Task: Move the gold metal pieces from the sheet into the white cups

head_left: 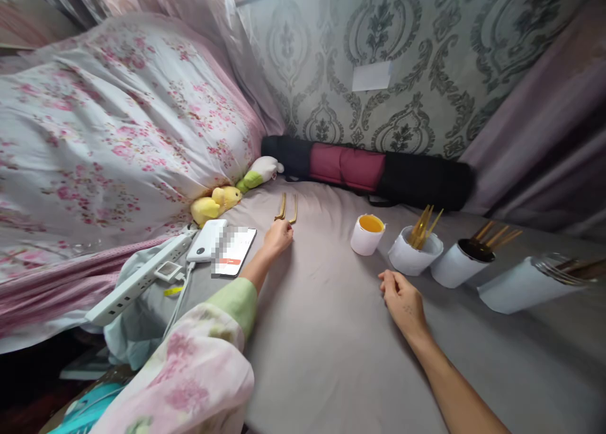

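Note:
My left hand (279,235) is closed, its fingertips at the lower ends of thin gold-coloured bent pieces (283,206) lying on the grey sheet. Whether the fingers grip one of them is hidden. A similar bent gold piece (295,208) lies just to their right. My right hand (402,301) rests closed on the sheet, with nothing showing in its fingers. Beyond it stands a white-wrapped cup with a yellow inside (367,239). To the right of that, a white-wrapped cup (411,261) holds several thin golden sticks (423,229).
Farther right are a white-wrapped can (457,266) and a white-wrapped jar (509,289), both with brown sticks. A phone (239,247), power bank (208,241) and power strip (137,282) lie left. Behind are plush toys (211,206) and a black-and-red long bag (348,167).

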Demonstrator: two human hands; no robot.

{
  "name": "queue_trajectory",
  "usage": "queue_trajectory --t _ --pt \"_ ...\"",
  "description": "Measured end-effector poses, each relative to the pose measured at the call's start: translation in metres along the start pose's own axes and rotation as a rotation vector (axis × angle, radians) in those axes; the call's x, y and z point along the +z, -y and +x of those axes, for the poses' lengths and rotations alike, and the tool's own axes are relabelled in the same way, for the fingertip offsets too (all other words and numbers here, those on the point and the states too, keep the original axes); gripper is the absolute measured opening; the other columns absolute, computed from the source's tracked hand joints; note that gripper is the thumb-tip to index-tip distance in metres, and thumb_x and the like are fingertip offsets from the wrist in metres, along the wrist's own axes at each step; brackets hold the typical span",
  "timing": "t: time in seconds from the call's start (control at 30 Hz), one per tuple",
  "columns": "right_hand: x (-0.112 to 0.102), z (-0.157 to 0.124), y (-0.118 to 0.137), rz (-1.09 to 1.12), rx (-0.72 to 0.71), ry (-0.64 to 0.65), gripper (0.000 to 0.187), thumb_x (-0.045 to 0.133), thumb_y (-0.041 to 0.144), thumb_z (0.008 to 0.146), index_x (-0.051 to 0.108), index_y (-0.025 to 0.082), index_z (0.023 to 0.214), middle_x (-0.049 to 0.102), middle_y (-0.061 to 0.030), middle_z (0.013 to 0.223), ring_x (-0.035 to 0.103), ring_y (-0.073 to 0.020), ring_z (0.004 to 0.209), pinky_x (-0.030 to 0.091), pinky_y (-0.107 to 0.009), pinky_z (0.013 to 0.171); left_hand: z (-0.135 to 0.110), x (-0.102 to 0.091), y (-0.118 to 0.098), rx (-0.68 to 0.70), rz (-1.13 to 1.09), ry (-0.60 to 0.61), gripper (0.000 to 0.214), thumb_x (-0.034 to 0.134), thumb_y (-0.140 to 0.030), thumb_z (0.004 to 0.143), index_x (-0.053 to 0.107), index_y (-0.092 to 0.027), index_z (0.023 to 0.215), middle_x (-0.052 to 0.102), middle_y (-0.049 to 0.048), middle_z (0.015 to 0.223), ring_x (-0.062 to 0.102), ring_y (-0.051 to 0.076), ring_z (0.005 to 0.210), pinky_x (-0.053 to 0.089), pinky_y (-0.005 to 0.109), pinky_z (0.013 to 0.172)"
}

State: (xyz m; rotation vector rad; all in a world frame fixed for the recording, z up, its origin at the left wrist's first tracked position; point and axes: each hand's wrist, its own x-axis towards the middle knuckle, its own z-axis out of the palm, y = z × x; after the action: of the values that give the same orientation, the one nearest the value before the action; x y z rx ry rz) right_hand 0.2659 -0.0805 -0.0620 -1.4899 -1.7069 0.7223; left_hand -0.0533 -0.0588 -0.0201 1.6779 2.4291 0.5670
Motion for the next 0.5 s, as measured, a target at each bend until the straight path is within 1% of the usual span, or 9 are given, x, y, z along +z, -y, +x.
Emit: queue_trajectory --t 0.23,0.37,0.5 --pt "0.001 0.0 0.0 -0.002 -0.015 -0.011 0.041 0.035 0.049 0.085 0.06 0.017 0.08 0.059 -0.0033 0.062 0.05 -0.0123 0.049 0.036 -0.022 0.048 0.037 0.008 -0.001 -0.045 0.041 -0.003 0.023 0.043 -0.021 0.078 0.063 -0.017 0.089 0.063 0.0115 0.1 0.057 0.02 0.091 0.041 0.027 0.074" --pt "0.003 0.0 -0.001 0.001 -0.026 -0.017 0.042 0.034 0.049 0.085 0.06 0.017 0.08 0.059 -0.0035 0.06 0.05 -0.0125 0.049 0.036 -0.022 0.049 0.049 0.009 -0.005 -0.062 0.057 0.005 0.025 0.045 -0.024 0.077 0.063 -0.016 0.093 0.061 0.0141 0.106 0.056 0.022 0.096 0.041 0.028 0.077" --pt "0.003 0.0 0.0 -0.002 -0.03 -0.034 0.043 0.033 0.05 0.085 0.061 0.017 0.079 0.059 -0.0029 0.059 0.051 -0.0124 0.051 0.036 -0.022 0.05 0.056 0.01 -0.009 -0.067 0.067 0.037 0.026 0.048 -0.024 0.075 0.065 -0.014 0.092 0.061 0.0166 0.104 0.057 0.024 0.098 0.041 0.029 0.08"
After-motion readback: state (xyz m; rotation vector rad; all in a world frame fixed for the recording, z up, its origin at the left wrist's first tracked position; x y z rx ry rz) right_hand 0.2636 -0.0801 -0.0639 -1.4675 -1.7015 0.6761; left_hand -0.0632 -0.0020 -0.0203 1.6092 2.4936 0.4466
